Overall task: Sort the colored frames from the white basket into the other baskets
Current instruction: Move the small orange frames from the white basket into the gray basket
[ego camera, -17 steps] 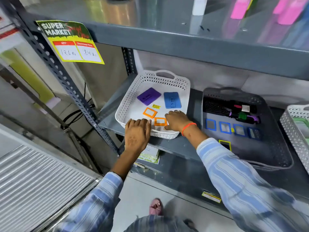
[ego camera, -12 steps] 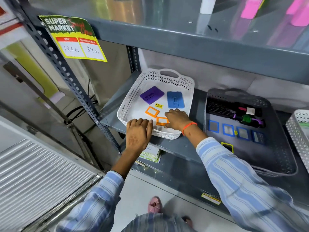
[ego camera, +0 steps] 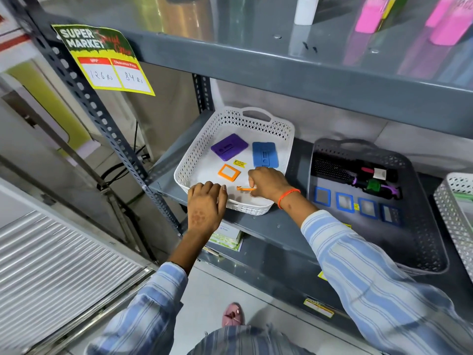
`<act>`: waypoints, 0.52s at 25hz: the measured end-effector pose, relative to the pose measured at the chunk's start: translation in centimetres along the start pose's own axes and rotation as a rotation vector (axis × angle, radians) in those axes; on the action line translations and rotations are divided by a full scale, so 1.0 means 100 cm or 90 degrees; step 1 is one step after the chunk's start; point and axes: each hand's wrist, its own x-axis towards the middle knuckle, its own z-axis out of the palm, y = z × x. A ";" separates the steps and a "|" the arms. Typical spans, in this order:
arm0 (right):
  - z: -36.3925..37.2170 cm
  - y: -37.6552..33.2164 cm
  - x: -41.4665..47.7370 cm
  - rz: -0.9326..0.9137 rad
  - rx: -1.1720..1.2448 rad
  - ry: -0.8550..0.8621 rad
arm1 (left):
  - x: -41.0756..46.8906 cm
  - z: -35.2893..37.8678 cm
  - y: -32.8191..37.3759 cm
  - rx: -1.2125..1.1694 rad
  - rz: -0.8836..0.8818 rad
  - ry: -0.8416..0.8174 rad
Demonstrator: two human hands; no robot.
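One orange frame [ego camera: 245, 188] was pinched at frame centre by the right hand [ego camera: 268, 183] — best lifted clear of the white basket [ego camera: 256, 208] rim — left hand [ego camera: 206, 203] resting flat, grasping nothing.

Orange frame [ego camera: 245, 188] half hidden under right-hand fingers [ego camera: 252, 178]; far-right white basket [ego camera: 454, 201] cut by picture's edge.

On the shelf [ego camera: 268, 226] the basket [ego camera: 199, 160] sits at the left, a tray [ego camera: 430, 242] just to its right, a third basket [ego camera: 455, 211] beyond that. In the left basket two cards [ego camera: 229, 149] lie at the back, side by side — a tag [ego camera: 239, 163] and a frame [ego camera: 229, 172] before them. In the tray, brushes [ego camera: 358, 172] lie at the back, four frames [ego camera: 345, 202] in a row before them.
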 end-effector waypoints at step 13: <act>-0.001 -0.011 -0.005 0.037 0.035 -0.006 | -0.004 -0.002 0.014 0.096 0.050 -0.023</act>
